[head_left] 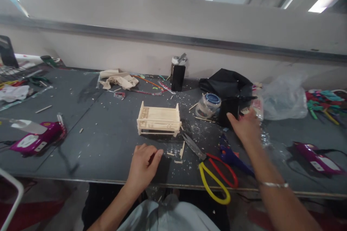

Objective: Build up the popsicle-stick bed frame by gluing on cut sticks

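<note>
My left hand (145,166) rests at the table's front edge, its fingers curled in a loose fist with no object showing. Just beyond it stands a small model bed (159,117) built from pale wooden sticks. My right hand (248,128) reaches to the right, thumb and fingers apart. The thumb lies against a black box-like thing (229,110); whether it presses on it I cannot tell, and the fingertips are partly hidden. Scissors (217,168) with red and yellow handles lie between my hands, beside a blue glue gun (234,157). Short stick pieces (182,149) lie near the scissors.
A clear jar (208,105) with a blue lid, black cloth (226,81) and a clear plastic bag (283,97) stand at the right. A phone (178,78) leans upright at the back. Purple devices (38,139) lie at both sides. Beige cloth (119,79) is at back left.
</note>
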A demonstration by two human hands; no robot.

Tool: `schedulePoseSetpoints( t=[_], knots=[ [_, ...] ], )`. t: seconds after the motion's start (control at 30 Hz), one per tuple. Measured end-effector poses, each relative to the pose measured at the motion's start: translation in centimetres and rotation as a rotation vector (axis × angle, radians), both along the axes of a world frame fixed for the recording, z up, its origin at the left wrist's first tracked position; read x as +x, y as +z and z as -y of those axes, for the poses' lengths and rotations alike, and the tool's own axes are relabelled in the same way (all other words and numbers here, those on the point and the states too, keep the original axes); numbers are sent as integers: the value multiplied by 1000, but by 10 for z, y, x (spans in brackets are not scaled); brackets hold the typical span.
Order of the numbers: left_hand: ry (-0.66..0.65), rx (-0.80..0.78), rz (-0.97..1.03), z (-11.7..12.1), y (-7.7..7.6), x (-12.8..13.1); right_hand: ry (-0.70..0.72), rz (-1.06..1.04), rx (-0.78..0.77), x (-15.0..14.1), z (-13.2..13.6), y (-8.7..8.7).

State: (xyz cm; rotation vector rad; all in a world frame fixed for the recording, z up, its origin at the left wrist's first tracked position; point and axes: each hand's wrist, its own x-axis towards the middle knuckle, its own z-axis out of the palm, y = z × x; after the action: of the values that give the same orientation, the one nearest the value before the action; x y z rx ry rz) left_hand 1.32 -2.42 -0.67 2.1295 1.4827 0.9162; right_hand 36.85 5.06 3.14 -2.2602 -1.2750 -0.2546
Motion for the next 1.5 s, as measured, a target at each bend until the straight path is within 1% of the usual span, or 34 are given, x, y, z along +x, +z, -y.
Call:
schedulePoseSetpoints(
  t=[0.07, 0.13, 0.2, 0.27, 0.33, 0.47, 0.6, 0.63, 0.7, 0.77, 0.83, 0.87, 0.93, 0.97, 1.03, 1.1, 1.17, 1.23, 1.3, 1.33, 1.4, 1.47, 1.5],
  knots=[
    [-12, -4, -19, -1, 0, 0, -25, 14, -65, 4, -16, -1],
    [-14, -4, -21, -2, 0, 1, -68, 26, -147, 1, -27, -3],
    [-15, -8, -21, -2, 0, 1, -125, 50, -211, -4, -34, -4],
    [-20, -14, -26, -1, 1, 0, -175, 78, -245, -6, -39, -6],
    [-30, -19, -30, -1, 1, 1, -194, 102, -263, -6, -41, -9],
    [-35, -17, -25, -1, 1, 1, -174, 135, -263, -4, -41, -12],
    [-15, -27, 2, 0, 1, 0, -131, 178, -249, -5, -33, -5],
    [2, -29, 17, 0, 0, -1, -102, 200, -223, -6, -27, -1],
    [35, -28, 38, 1, 1, -1, 2, 230, -130, -14, -11, 6],
    [64, -25, 17, -1, 1, 1, 188, 197, -8, -30, 12, 12],
    [85, -23, -47, -6, 2, 6, 383, 72, 65, -56, 39, 16],
    [96, -22, -90, -9, 3, 10, 459, -10, 68, -72, 52, 17],
    [121, -18, -177, -18, 5, 19, 642, -178, -35, -104, 73, 17],
    [132, -24, -219, -21, 5, 24, 693, -239, -68, -120, 81, 15],
    [114, -25, -275, -26, 7, 31, 741, -327, -143, -145, 88, 10],
    [32, 24, -306, -24, 8, 34, 773, -379, -180, -162, 87, 3],
    [-83, 138, -331, -14, 9, 33, 801, -463, -190, -172, 81, -2],
    [-185, 268, -333, -1, 8, 29, 840, -563, -194, -177, 74, -3],
    [-227, 359, -321, 9, 7, 23, 876, -598, -196, -180, 70, 0],
    [-222, 385, -322, 13, 8, 19, 884, -579, -185, -180, 71, 3],
    [-171, 404, -340, 15, 9, 8, 878, -505, -160, -178, 77, 9],
    [-92, 397, -375, 12, 10, -6, 892, -440, -168, -174, 90, 16],
    [-51, 390, -395, 9, 10, -14, 933, -412, -201, -171, 99, 18]
  ],
)
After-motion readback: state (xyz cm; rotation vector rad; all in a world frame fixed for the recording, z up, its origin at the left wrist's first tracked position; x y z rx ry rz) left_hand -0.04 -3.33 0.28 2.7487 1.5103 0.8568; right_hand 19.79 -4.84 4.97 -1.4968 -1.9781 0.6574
